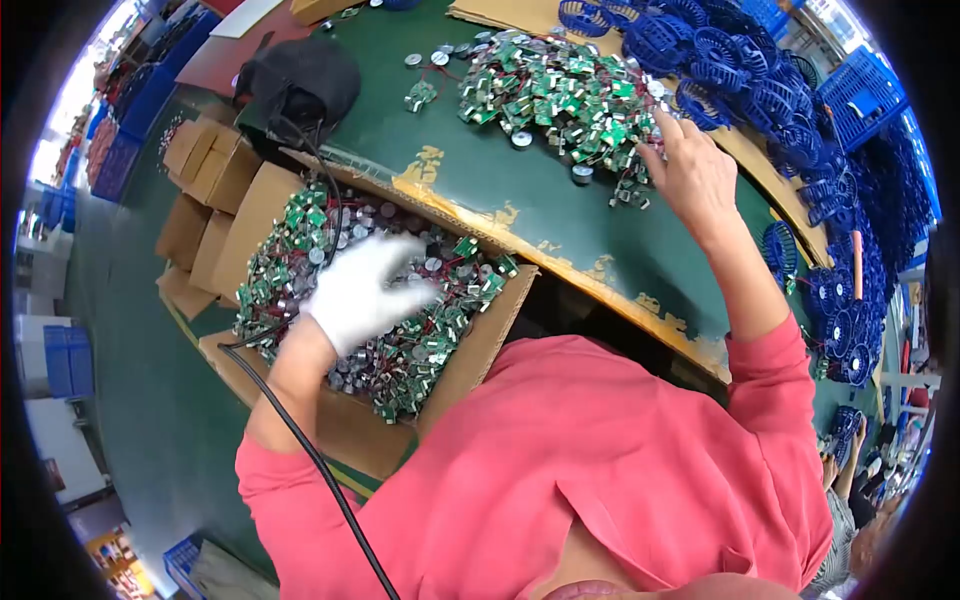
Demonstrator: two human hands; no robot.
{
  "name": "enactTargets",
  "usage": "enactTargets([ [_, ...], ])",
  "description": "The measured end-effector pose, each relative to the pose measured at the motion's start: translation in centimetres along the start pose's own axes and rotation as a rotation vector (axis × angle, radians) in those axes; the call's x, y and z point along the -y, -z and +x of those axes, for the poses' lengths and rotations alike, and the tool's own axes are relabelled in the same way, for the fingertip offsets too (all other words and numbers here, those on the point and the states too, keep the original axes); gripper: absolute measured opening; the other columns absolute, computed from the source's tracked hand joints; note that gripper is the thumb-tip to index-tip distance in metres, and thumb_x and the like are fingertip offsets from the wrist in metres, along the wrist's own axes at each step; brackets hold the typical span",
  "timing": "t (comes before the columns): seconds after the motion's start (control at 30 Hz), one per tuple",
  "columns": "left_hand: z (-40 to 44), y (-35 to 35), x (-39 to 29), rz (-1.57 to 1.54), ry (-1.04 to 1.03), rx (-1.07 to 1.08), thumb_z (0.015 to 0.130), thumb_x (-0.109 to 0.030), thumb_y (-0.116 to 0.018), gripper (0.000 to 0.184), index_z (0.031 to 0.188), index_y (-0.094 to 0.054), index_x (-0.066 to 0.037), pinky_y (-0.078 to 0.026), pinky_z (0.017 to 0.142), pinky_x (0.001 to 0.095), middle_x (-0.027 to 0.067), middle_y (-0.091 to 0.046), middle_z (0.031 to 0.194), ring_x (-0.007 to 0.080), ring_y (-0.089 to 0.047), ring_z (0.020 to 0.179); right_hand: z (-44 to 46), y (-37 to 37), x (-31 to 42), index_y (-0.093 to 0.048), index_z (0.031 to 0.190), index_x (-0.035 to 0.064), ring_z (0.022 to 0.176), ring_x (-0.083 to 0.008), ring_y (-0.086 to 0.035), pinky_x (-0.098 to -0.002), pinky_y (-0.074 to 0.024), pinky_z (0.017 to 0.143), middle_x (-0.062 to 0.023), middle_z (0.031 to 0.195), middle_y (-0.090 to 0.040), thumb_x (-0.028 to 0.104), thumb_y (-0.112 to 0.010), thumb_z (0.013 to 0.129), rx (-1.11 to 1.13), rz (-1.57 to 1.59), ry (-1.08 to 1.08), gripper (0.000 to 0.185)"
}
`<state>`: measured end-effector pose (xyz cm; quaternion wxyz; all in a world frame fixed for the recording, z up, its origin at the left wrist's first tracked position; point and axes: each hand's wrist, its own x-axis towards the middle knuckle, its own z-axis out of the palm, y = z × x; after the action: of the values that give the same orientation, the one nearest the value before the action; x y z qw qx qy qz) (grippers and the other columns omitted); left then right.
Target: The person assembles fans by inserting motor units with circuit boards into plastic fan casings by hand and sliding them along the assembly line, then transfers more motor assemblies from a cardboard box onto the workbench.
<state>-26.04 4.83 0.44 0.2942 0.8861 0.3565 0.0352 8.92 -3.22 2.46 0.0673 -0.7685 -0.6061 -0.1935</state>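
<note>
My left hand [368, 288], in a white glove, is over an open cardboard box [262, 215] filled with green circuit boards [405, 365] and small round metal parts. Its fingers are spread, slightly blurred, with nothing visible between them. On the green table, my bare right hand [692, 165] is at the right edge of a heap of circuit boards [560, 90] with red wires. The index finger and thumb of this hand are apart, touching or just over the heap, and nothing shows held between them.
Blue plastic fan-like frames [720, 60] are piled at the upper right, near a blue crate [862, 98]. A black bag [300, 85] lies at the upper left, above smaller cardboard boxes [212, 165]. A black cable [310, 450] crosses my left arm. Another person's hand [855, 445] shows at far right.
</note>
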Motion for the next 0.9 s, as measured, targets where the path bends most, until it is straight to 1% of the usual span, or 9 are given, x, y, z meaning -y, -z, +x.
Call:
enactTargets([
  [0.1, -4.5, -2.6, 0.9, 0.261, 0.203, 0.216, 0.067, -0.045, -0.075, 0.063, 0.114, -0.056, -0.008, -0.05, 0.079, 0.0425, 0.0169, -0.059, 0.103, 0.0348, -0.061, 0.094, -0.6, 1.0, 4.5, -0.055, 0.118, 0.0076, 0.083, -0.0306, -0.061, -0.0395, -0.0505, 0.07, -0.0116, 0.091, -0.062, 0.022, -0.07, 0.078, -0.11, 0.341, 0.367, 0.045],
  [0.23, -8.5, -4.3, 2.3, 0.419, 0.55, 0.41, 0.062, -0.046, -0.079, 0.07, 0.11, -0.053, -0.002, -0.051, 0.079, 0.0437, 0.0185, -0.064, 0.094, 0.0367, -0.064, 0.089, -2.8, -0.4, 12.6, -0.051, 0.122, 0.0029, 0.097, -0.0325, -0.057, -0.04, -0.0478, 0.083, -0.0156, 0.102, -0.058, 0.02, -0.074, 0.072, 0.352, 0.795, 0.812, 0.057],
  [0.33, -9.9, -5.4, 3.1, 0.43, 0.648, 0.495, 0.059, -0.049, -0.08, 0.077, 0.111, -0.05, 0.0, -0.052, 0.079, 0.0425, 0.0173, -0.066, 0.094, 0.0356, -0.065, 0.088, -2.7, -2.6, 17.0, -0.043, 0.132, 0.0043, 0.115, -0.0303, -0.047, -0.0386, -0.0383, 0.097, -0.015, 0.123, -0.049, 0.031, -0.078, 0.067, 0.447, 0.562, 1.054, 0.078],
  [0.47, -10.3, -7.7, 3.7, 0.417, 0.706, 0.546, 0.056, -0.052, -0.081, 0.088, 0.116, -0.045, 0.002, -0.051, 0.079, 0.0435, 0.0216, -0.066, 0.094, 0.0353, -0.066, 0.09, -2.8, -5.1, 19.7, -0.041, 0.133, -0.0008, 0.108, -0.0268, -0.054, -0.037, -0.0401, 0.092, -0.0154, 0.11, -0.059, 0.052, -0.073, 0.065, 0.411, -0.055, 1.088, 0.092],
  [0.57, -10.2, -8.0, 4.4, 0.258, 0.774, 0.555, 0.057, -0.052, -0.081, 0.096, 0.121, -0.039, 0.005, -0.05, 0.084, 0.0424, 0.0256, -0.064, 0.1, 0.0356, -0.063, 0.096, -3.4, -5.9, 20.3, -0.044, 0.129, -0.0042, 0.09, -0.0294, -0.063, -0.0394, -0.047, 0.083, -0.0143, 0.092, -0.066, 0.051, -0.069, 0.071, 0.86, -0.042, 0.964, 0.084],
  [0.63, -10.9, -8.9, 5.5, -0.142, 0.717, 0.29, 0.062, -0.049, -0.081, 0.101, 0.131, -0.031, 0.007, -0.049, 0.087, 0.0392, 0.0252, -0.061, 0.108, 0.0367, -0.062, 0.101, -3.1, -6.5, 19.8, -0.061, 0.109, -0.0045, 0.088, -0.0257, -0.068, -0.0383, -0.0524, 0.073, -0.0142, 0.098, -0.068, 0.02, -0.063, 0.076, 0.909, 0.257, 0.749, 0.041],
  [0.77, -10.9, -9.8, 5.1, -0.63, 0.876, 0.008, 0.066, -0.04, -0.081, 0.09, 0.129, -0.039, 0.009, -0.046, 0.091, 0.0343, 0.0216, -0.057, 0.118, 0.0271, -0.057, 0.107, -0.1, -4.9, 21.7, -0.067, 0.082, -0.0005, 0.082, -0.0329, -0.067, -0.0416, -0.0535, 0.074, -0.0216, 0.083, -0.066, 0.022, -0.06, 0.079, 1.328, 0.982, 0.116, 0.024],
  [0.83, -11.6, -11.5, 6.7, -0.842, 0.892, -0.067, 0.07, -0.036, -0.078, 0.082, 0.127, -0.042, 0.009, -0.046, 0.091, 0.0341, 0.0192, -0.058, 0.117, 0.0244, -0.057, 0.105, -0.2, -6.6, 23.4, -0.066, 0.085, -0.0013, 0.084, -0.0312, -0.067, -0.0413, -0.0534, 0.074, -0.0213, 0.084, -0.067, 0.023, -0.06, 0.08, 1.122, 0.966, 0.28, 0.026],
  [0.9, -11.8, -11.7, 6.3, -1.054, 0.949, -0.117, 0.079, -0.029, -0.071, 0.064, 0.13, -0.041, -0.003, -0.052, 0.071, 0.0365, 0.0072, -0.058, 0.102, 0.0198, -0.059, 0.084, -1.0, -8.0, 23.8, -0.066, 0.088, -0.0021, 0.085, -0.0295, -0.067, -0.0409, -0.0534, 0.074, -0.0209, 0.084, -0.067, 0.024, -0.06, 0.081, 0.915, 0.94, 0.438, 0.027],
])
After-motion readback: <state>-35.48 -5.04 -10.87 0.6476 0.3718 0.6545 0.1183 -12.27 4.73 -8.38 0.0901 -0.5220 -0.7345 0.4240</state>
